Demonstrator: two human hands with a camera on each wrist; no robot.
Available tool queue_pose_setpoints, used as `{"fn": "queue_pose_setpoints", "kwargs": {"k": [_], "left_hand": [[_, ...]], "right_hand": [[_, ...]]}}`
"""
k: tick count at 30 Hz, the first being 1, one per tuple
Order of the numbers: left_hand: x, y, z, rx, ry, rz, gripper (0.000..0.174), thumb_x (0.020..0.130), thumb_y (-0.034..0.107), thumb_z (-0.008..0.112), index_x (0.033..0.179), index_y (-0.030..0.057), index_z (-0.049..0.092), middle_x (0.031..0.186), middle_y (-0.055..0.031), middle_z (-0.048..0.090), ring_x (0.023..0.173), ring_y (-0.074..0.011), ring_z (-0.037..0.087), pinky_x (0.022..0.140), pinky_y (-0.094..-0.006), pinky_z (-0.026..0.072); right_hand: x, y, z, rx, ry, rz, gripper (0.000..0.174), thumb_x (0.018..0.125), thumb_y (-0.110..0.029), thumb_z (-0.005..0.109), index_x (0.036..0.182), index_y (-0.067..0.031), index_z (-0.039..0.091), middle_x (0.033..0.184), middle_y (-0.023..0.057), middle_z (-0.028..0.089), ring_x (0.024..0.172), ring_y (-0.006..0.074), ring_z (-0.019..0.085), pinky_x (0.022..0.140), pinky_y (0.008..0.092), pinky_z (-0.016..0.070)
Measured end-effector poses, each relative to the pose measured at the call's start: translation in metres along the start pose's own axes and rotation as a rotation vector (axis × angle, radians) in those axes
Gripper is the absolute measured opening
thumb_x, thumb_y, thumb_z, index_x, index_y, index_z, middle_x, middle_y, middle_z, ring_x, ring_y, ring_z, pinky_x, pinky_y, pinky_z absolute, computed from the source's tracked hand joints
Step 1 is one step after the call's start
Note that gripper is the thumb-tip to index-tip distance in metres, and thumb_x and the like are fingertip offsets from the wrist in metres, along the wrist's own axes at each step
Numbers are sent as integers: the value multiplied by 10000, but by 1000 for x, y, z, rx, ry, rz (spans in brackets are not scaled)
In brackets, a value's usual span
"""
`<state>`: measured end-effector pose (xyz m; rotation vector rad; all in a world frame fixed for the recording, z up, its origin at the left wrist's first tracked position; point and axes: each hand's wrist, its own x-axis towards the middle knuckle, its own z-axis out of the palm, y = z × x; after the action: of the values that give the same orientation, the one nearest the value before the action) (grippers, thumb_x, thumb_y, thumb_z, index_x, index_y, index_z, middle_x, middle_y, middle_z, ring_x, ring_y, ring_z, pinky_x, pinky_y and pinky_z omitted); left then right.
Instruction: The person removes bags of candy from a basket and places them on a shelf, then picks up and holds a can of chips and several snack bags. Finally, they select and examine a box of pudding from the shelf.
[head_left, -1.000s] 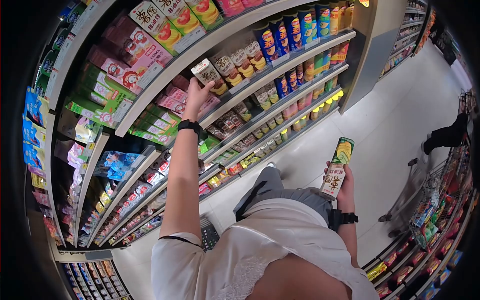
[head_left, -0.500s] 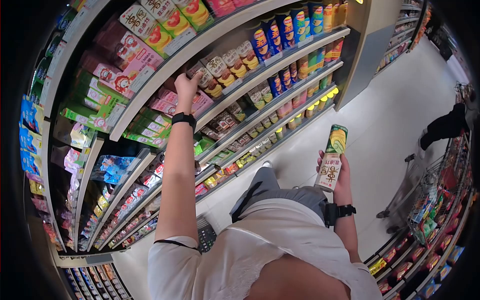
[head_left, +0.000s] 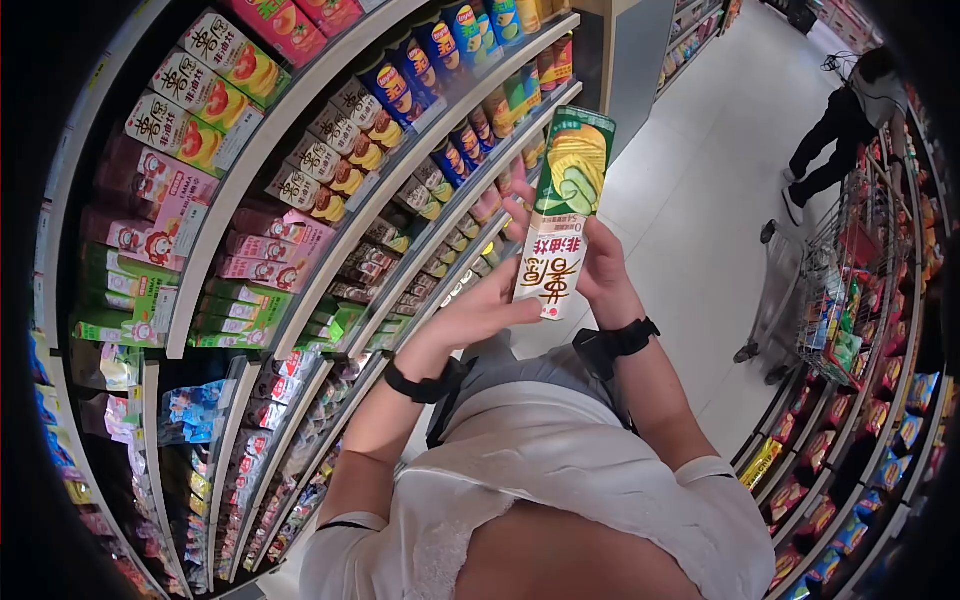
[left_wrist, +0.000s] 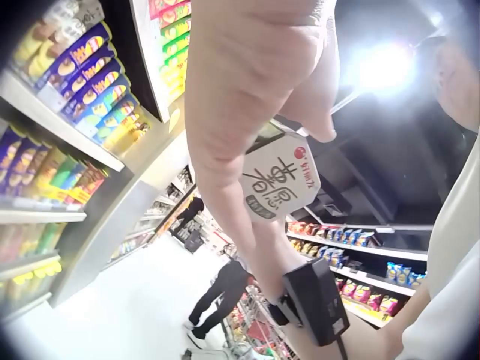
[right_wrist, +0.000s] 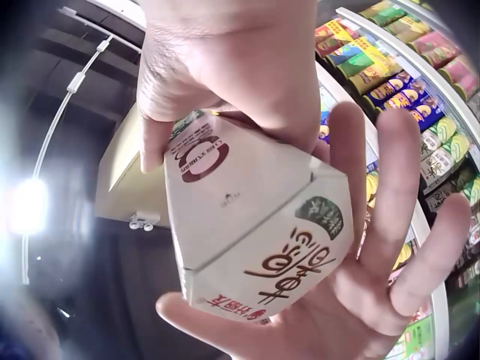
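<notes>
A long six-sided box of potato chips (head_left: 575, 180), white and green with a cucumber picture, stands tilted in front of the body in the head view. My right hand (head_left: 612, 275) grips it along its right side. At its lower end is my left hand (head_left: 475, 312), thumb beside the white bottom. In the right wrist view the left hand's fingers (right_wrist: 401, 195) are straight and spread beside the box, while the right hand (right_wrist: 232, 67) holds it from above. The left wrist view shows the box's lettered end (left_wrist: 281, 180) beneath the left thumb.
Snack shelves line the left side: brown-and-white chip boxes (head_left: 320, 160), blue chip canisters (head_left: 437, 50) and pink boxes (head_left: 265, 255). On the right, a loaded shopping cart (head_left: 850, 290) and a person in black trousers (head_left: 830, 130) stand before another shelf of bags.
My left hand has left the chip boxes on the shelf and come over to the box in my right hand. That box has risen closer to the head, and the view has swung right.
</notes>
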<state>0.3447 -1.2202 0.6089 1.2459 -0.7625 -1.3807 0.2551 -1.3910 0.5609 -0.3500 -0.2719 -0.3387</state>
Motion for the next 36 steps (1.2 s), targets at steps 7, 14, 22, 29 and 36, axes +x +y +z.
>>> {"fn": "queue_pose_setpoints", "kwargs": {"k": [7, 14, 22, 29, 36], "left_hand": [[0, 11, -18, 558, 420, 219, 677, 721, 221, 883, 1269, -5, 557, 1107, -90, 654, 991, -144, 621, 864, -313, 512], [-22, 31, -51, 456, 458, 263, 631, 783, 97, 834, 1310, 18, 495, 1115, -59, 653, 1042, -117, 596, 927, -282, 476], [12, 3, -41, 181, 563, 276, 539, 856, 63, 769, 1308, 32, 477, 1165, -77, 622, 1040, -138, 614, 894, -274, 515], [26, -27, -42, 280, 500, 170, 629, 820, 188, 824, 1316, 30, 470, 1117, -96, 638, 1007, -147, 619, 863, -293, 506], [30, -49, -39, 462, 493, 157, 729, 757, 237, 876, 1330, 103, 444, 1191, -115, 596, 1133, -187, 556, 966, -342, 462]], "right_hand": [[-35, -35, -67, -282, 230, -100, 772, 903, -289, 673, 1527, -64, 278, 1514, 149, 426, 1373, 291, 448, 1159, 452, 341], [-63, -45, -38, -434, 290, 109, 794, 795, -156, 782, 1475, -68, 382, 1313, 113, 575, 1172, 251, 609, 1009, 390, 505], [-93, 2, -60, -702, 254, 618, 663, 799, -190, 817, 1354, -23, 496, 1189, 16, 619, 1050, 100, 587, 904, 243, 475], [-107, -7, -69, -689, 248, 819, 651, 793, -172, 818, 1349, -50, 503, 1127, 20, 640, 967, 129, 634, 779, 286, 558], [-123, 0, -89, -683, 351, 854, 663, 813, -160, 791, 1388, -59, 478, 1170, 38, 634, 1004, 153, 643, 787, 320, 567]]}}
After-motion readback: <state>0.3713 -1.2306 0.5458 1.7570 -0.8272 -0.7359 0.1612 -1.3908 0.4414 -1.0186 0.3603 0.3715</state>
